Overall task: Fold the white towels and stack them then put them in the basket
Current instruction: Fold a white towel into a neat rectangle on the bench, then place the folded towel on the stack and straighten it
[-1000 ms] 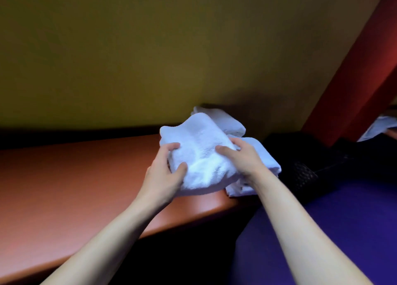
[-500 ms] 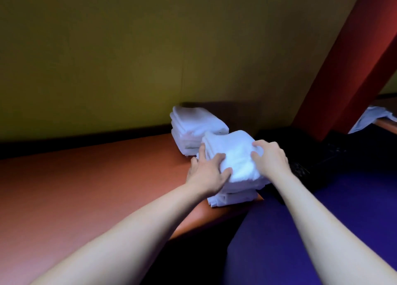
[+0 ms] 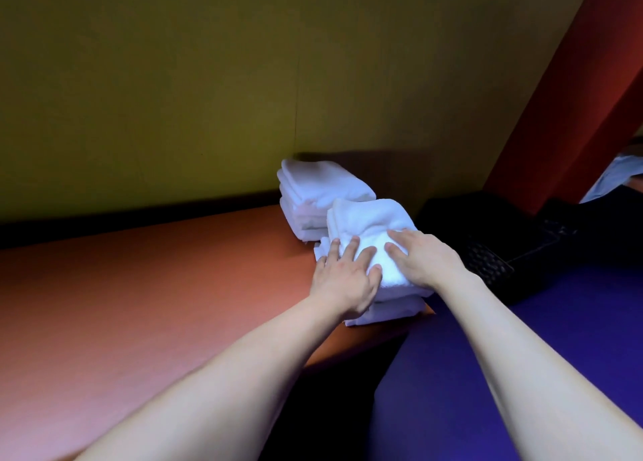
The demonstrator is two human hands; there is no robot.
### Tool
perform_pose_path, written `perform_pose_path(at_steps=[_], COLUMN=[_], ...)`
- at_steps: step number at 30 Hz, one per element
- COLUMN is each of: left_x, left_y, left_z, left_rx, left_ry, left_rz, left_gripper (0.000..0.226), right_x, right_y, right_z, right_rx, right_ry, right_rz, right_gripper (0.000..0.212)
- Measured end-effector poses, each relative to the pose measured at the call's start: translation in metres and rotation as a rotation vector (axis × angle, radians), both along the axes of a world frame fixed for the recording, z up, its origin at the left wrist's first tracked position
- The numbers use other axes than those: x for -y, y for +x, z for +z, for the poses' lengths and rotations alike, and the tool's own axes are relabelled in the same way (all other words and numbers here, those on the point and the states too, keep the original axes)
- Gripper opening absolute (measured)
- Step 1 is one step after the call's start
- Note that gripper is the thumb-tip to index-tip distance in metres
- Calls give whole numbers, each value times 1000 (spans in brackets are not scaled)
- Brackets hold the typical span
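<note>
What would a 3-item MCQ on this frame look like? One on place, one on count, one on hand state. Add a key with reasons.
1. Where does the far towel stack sit?
A. against the yellow wall
B. on the purple surface
C. in the basket

2. How many separate stacks of white towels are on the orange table?
A. one
B. two
C. four

3. What are the hands doing on the near towel stack?
A. lifting it clear of the table
B. pressing on top of it with straight fingers
C. hanging idle away from it

Key:
1 A, it stands at the table's back edge by the wall.
2 B, one far stack and one near stack show.
3 B, the left hand and right hand lie flat on the top towel, with no curled grip.
</note>
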State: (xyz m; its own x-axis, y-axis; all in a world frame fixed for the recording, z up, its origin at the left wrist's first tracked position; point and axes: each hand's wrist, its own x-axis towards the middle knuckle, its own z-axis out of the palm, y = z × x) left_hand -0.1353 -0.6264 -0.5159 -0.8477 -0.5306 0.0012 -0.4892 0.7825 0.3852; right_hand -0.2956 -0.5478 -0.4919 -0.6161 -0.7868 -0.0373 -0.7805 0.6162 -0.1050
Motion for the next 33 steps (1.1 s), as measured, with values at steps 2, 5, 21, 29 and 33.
perform_pose_path(at_steps=[2, 5, 21, 29, 33], left_x=[0, -1, 15, 27, 30], left_y=[3, 12, 148, 281, 352], left_z=[2, 5, 36, 34, 26], left_rx=[21, 5, -165, -204, -202], left_ry=[-13, -49, -362, -447, -456], left_rz=[6, -1, 110, 255, 371], left_gripper=[55, 55, 52, 41, 39], right_x=[0, -2, 1, 30, 47], right_y=[4, 13, 148, 260, 320], right_z=[1, 6, 14, -1, -13], right_rx=[-47, -139, -92, -27, 11], right_ry=[7, 29, -447, -602, -601], right_rz=[-1, 11, 140, 298, 403], right_gripper=[55, 54, 45, 43, 45])
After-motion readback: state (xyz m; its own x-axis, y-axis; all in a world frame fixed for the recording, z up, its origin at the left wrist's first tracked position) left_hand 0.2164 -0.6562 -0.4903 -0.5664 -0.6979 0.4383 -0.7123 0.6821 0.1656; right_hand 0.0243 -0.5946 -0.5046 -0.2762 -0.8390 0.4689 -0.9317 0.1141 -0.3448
